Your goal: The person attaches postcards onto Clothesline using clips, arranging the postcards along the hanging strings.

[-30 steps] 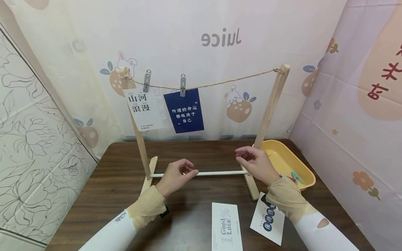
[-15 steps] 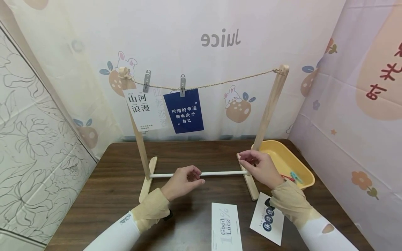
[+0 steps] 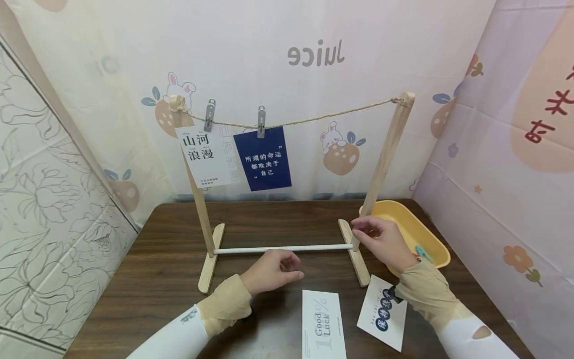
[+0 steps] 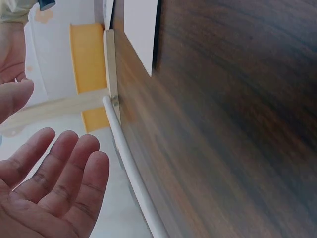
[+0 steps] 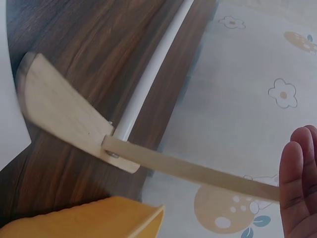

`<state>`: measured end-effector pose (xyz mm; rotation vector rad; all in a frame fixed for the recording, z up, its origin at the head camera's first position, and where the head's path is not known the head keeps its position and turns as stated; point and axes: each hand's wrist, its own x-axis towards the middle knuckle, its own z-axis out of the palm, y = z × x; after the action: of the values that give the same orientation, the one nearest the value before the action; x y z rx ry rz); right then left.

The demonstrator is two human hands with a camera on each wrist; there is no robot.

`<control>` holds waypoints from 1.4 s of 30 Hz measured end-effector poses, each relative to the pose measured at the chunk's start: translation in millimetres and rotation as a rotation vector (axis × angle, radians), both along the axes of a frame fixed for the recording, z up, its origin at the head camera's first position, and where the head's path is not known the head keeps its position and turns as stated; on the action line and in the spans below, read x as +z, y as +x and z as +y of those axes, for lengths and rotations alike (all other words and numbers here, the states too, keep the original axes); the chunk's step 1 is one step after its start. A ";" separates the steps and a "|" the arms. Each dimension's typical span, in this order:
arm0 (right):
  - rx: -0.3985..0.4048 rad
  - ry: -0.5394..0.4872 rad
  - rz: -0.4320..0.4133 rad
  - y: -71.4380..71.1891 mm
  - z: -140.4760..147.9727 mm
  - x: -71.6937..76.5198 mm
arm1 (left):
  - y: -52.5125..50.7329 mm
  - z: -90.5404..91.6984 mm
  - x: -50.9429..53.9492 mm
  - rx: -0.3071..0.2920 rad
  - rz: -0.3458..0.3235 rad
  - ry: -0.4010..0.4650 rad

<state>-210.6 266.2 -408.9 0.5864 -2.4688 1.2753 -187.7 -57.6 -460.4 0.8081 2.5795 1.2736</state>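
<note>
In the head view the left hand (image 3: pixel 273 271) hovers above the table just in front of the white rod (image 3: pixel 251 250), fingers loosely bent with nothing between them. The right hand (image 3: pixel 384 241), also holding nothing, is by the foot of the right wooden post (image 3: pixel 386 154), near the yellow tray (image 3: pixel 421 229). Below the hands lie a white "Good Luck" card (image 3: pixel 323 324) and a tilted white card with dark circles (image 3: pixel 376 329). On the twine (image 3: pixel 332 116), grey clips (image 3: pixel 210 115) hold a white card (image 3: pixel 206 164) and a blue card (image 3: pixel 263 162).
Inside the tray is a teal clip (image 3: pixel 423 253), with something red beside it, partly hidden by the right hand. The left post (image 3: pixel 199 199) stands on a wooden foot (image 3: pixel 211 264). Curtains hang behind the brown table (image 3: pixel 152 279) and on its right side.
The left hand has moved right and closer to the table's front edge, away from the rod. The right hand has shifted right, towards the tray. The cards and clips have stayed in place.
</note>
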 end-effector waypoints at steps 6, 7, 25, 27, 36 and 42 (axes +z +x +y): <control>-0.028 0.018 -0.021 0.1 9.4 -0.4 | 4.2 9.0 -3.4 -0.033 -0.018 -0.068; -0.030 0.018 -0.022 0.0 10.6 -0.9 | 5.1 10.5 -4.0 -0.037 -0.022 -0.074; -0.073 0.065 0.014 -3.8 36.3 -9.4 | 17.8 28.6 -15.1 -0.117 -0.042 -0.247; -0.085 0.072 0.011 -4.6 39.0 -9.5 | 19.5 31.3 -15.4 -0.122 -0.019 -0.286; -0.136 0.150 -0.054 -11.6 56.8 1.7 | 23.5 39.4 -24.5 -0.118 0.086 -0.461; -0.156 0.203 -0.086 -20.2 66.5 7.5 | 24.2 41.7 -28.6 -0.119 0.110 -0.523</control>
<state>-230.8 332.7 -401.3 0.3834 -2.6764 1.0192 -163.6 -16.0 -489.0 0.9146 2.7053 0.4900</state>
